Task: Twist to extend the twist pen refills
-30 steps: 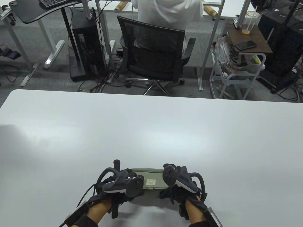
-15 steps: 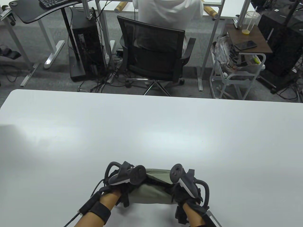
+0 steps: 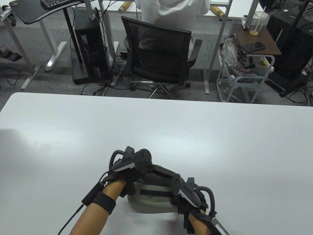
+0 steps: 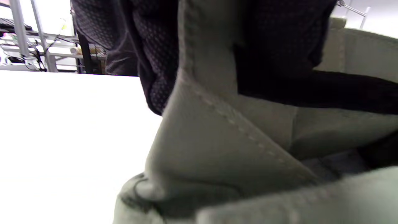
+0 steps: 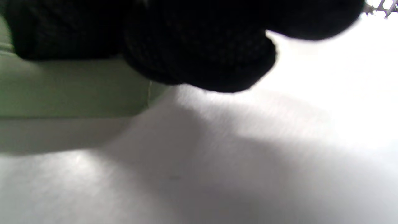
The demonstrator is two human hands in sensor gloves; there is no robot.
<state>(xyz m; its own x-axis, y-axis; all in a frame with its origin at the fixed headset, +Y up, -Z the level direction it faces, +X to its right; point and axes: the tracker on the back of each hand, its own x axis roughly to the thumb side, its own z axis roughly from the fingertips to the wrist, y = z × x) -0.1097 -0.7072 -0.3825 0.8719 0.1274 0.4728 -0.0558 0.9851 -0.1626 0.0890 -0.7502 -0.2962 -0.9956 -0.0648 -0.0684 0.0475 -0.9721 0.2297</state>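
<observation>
Since half a second ago the grey-green fabric pencil case (image 3: 150, 195) has been tipped up and opened, its flap lifted away from the person; left hand (image 3: 127, 169) has moved up and forward. Left hand grips the raised flap, gloved fingers (image 4: 161, 53) wrapped over the stitched edge. Right hand (image 3: 189, 195) holds the case's right end against the white table (image 3: 220, 137). Twist pens not visible; dark interior between the hands.
</observation>
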